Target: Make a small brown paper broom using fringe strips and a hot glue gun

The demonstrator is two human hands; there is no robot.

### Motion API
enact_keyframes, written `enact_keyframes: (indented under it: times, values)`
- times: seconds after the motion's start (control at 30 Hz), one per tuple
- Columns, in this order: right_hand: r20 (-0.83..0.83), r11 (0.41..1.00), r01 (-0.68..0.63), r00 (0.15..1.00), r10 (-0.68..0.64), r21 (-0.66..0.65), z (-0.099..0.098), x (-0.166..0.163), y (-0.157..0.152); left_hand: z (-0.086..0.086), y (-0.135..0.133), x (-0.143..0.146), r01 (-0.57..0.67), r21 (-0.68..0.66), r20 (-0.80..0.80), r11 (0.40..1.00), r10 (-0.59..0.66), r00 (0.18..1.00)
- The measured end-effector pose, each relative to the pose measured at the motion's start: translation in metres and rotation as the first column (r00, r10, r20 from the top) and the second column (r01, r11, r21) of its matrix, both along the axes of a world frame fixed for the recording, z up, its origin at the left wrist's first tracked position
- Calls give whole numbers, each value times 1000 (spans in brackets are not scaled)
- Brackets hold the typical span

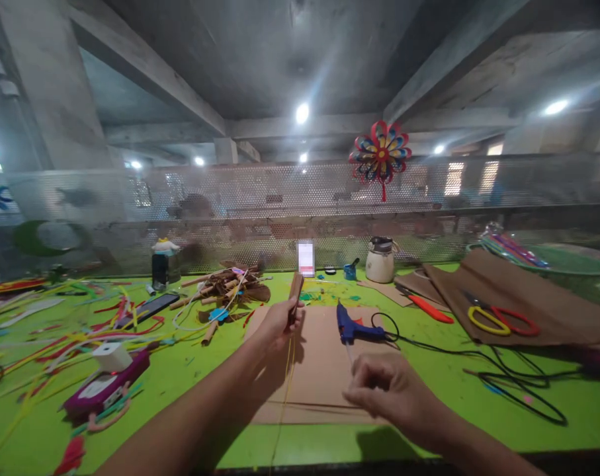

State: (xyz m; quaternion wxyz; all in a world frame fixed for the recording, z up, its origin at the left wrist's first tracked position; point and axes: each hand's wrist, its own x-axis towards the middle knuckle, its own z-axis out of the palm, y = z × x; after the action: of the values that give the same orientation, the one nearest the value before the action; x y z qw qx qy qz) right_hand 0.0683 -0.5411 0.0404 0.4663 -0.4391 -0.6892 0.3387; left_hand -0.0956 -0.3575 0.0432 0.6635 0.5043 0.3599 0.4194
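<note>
My left hand (282,320) is closed around a narrow brown strip (296,291) that stands up from the fist. A thin yellow string (288,377) hangs from this hand down past the front edge of the table. My right hand (391,393) is held over the lower right of a brown cardboard sheet (319,390), thumb and fingers curled together in a pinch. Whatever it pinches, if anything, I cannot make out. Just beyond it lies a blue glue gun (352,327), nozzle pointing away, with a pale glue stick (350,354) coming out of its back end toward my fingers.
On the left are a purple power strip (106,390) with a white plug, a phone (153,307) and tangled coloured strips. Rolled brown pieces (230,287) are piled behind. To the right lie scissors (498,320), an orange cutter (431,309), brown paper (528,297) and a black cord (508,377).
</note>
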Motion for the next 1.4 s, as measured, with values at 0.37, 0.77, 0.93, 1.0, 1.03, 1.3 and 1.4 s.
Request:
enact_keyframes:
  times: [0.37, 0.77, 0.93, 1.0, 1.03, 1.3, 1.4]
  values:
    - [393, 977, -200, 906, 156, 73, -2, -7, 31, -13, -30, -5, 51, 32, -72, 998, -49, 996]
    - [-62, 965, 228, 969, -238, -126, -4, 17, 118, -20, -54, -1, 118, 90, -162, 989, -103, 981]
    - [-135, 955, 245, 954, -268, -164, -14, 4, 123, -26, -65, -4, 287, -41, -8, 957, -288, 958]
    - [-208, 952, 248, 936, -283, -179, -16, 2, 122, -28, -66, -7, 346, -103, 67, 933, -340, 938]
    - [-239, 951, 245, 928, -286, -187, -16, 1, 121, -29, -66, -8, 377, -134, 90, 917, -368, 926]
    - [-280, 936, 232, 910, -306, -266, -11, 1, 119, -26, -63, -16, 540, -197, 183, 818, -511, 840]
    - [-256, 935, 242, 916, -308, -260, -14, 1, 118, -27, -64, -15, 565, -206, 208, 799, -528, 823]
